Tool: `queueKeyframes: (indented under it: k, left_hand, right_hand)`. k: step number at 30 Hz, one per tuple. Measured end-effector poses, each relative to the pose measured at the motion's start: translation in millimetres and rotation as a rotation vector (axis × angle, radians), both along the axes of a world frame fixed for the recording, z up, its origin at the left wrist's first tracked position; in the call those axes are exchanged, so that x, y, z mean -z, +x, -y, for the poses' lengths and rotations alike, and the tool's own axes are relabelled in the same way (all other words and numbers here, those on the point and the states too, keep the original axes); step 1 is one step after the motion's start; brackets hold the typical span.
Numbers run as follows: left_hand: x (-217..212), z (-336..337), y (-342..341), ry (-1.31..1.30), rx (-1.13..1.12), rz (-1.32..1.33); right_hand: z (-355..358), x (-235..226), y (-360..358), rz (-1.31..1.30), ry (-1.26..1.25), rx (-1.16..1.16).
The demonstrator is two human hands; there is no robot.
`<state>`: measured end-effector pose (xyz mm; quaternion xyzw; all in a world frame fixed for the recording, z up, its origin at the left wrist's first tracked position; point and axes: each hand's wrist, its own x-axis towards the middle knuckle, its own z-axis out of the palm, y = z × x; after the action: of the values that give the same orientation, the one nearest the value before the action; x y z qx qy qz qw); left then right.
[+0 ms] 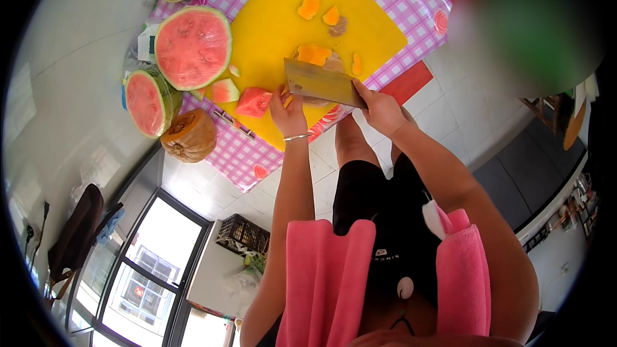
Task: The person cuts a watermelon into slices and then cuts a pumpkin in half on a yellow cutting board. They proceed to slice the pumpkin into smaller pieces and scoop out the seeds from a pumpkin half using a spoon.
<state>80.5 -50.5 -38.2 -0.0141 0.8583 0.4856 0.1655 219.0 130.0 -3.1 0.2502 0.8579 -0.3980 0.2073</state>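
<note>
1. Two hands show: the right hand (pixel 384 114) grips the cleaver (pixel 324 83) by its handle; the left hand (pixel 287 115), fingers partly curled, sits at the blade's 9 o'clock end, contact unclear.
2. Pumpkin piece (pixel 313 54) lies on the yellow board (pixel 270 32), 12 o'clock of the blade, partly hidden.
3. Judgement: keep left fingertips clear of the edge; steady the piece before pressing.
4. Watermelon chunk (pixel 254 101) crowds the left hand at 10 o'clock. From the piece: large cut watermelon (pixel 193 48) at 9, pumpkin scrap (pixel 308 7) at 12.
</note>
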Motion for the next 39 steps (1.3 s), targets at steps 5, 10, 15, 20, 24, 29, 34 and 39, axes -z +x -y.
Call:
queueKeyframes:
  k: [5,10,15,20,24,29,34,39]
  left_hand:
    - [37.9,3.0,-37.5,-0.13,0.102,0.085]
    - [17.3,-13.4,-48.1,-0.097,0.071,0.241]
    - [31.3,-4.1,-55.0,-0.117,0.146,0.195]
    - [20.9,-20.2,-52.0,-0.064,0.055,0.251]
    - [25.6,-23.6,-54.6,-0.147,0.059,0.196]
    - [30.3,-21.7,-66.2,-0.208,0.141,0.289]
    - [-7.8,-40.7,-75.2,-0.271,0.224,0.338]
    - [-13.9,-50.6,-51.5,-0.283,0.207,0.15]
  right_hand:
    - [-10.6,-1.2,-2.7,-0.01,-0.11,0.041]
    - [-17.2,7.1,2.4,-0.115,-0.154,0.085]
    - [-21.4,9.0,2.3,-0.136,-0.181,0.097]
    - [-24.9,24.2,9.1,-0.176,-0.281,0.182]
    - [-31.4,26.9,7.8,-0.142,-0.364,0.198]
    - [-35.2,33.1,9.2,-0.296,-0.382,0.192]
    - [-34.7,14.5,3.2,-0.131,-0.345,0.213]
    - [-35.7,-10.5,1.4,-0.093,-0.429,0.292]
